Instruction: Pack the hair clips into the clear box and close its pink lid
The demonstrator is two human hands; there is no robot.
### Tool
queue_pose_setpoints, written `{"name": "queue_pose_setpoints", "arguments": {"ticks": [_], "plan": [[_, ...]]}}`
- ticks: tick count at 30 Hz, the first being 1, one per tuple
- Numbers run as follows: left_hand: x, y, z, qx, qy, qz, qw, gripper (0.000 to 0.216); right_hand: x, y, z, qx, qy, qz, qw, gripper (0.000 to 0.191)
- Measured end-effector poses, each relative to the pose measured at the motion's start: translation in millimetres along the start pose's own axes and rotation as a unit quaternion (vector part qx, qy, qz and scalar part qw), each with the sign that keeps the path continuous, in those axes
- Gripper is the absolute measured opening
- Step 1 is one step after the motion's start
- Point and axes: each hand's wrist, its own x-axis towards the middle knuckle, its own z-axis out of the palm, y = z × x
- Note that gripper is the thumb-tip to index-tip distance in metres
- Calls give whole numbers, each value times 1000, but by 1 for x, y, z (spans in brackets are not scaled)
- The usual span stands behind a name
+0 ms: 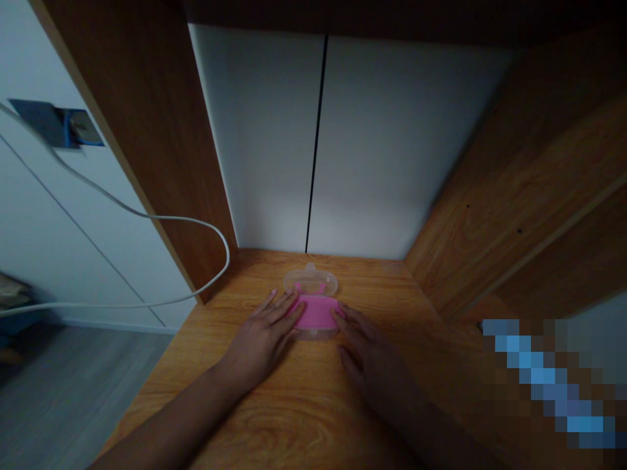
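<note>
forearms (181, 411) lie nearest the camera, entering at the lower left and lower right of the frame. left hand (259, 334): fingers long and slightly spread, tips on the left end of the pink piece (318, 313), not curled around it; thumb mostly hidden. right hand (369, 349): fingers extended to the right end, thumb apart from them, no wrapped grip seen. pink piece sits just below the centre of the frame, over the near half of a clear case (313, 335); whether seated in it or lying on top cannot be told. clear lid (311, 279) lies just beyond, with two pink tabs (322, 287) at its near side.

step in hand, by judgement: steadying or pressing the pink piece at both ends. next move seems to call for light, even contact, fingers kept off the lid.

edges and room: surface (294, 411) gives open room between the forearms and to either side of the case. white panel (367, 150) stands close behind the lid, limiting reach that way. wood panel (465, 228) bounds the right; white cable (176, 217) loops in from the left of the frame, apart from the left hand.
</note>
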Motion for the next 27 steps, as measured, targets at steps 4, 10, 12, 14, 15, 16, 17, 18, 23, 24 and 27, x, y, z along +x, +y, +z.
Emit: {"name": "queue_pose_setpoints", "arguments": {"ticks": [4,10,12,14,15,16,17,18,23,24,27], "plan": [[2,4,1,31,-24,-23,999,53,0,-3,2,8,22,-2,1000,60],[1,1,-2,-50,-29,-28,998,58,0,3,11,76,43,-12,996,58],[-2,-6,-6,-89,-30,-20,995,61,1,6,13,107,48,1,993,54],[-5,-15,-12,-109,-23,-24,994,61,2,9,12,140,47,17,989,45],[-7,-21,-15,-109,-13,-39,993,59,2,11,11,153,49,24,987,41],[-9,-27,-18,-106,1,-59,993,56,3,12,10,162,52,28,985,37],[-10,-33,-21,-101,24,-86,991,51,4,14,9,167,60,32,984,33],[-11,-39,-24,-93,42,-112,988,47,4,15,8,169,68,34,983,30],[-13,-61,-33,-80,-4,-160,984,31,5,20,4,164,107,41,980,19],[-13,-63,-34,-95,-26,-147,984,30,5,21,4,163,112,44,979,17],[-13,-63,-34,-127,-69,-104,984,24,6,22,4,164,119,57,977,15]]}}
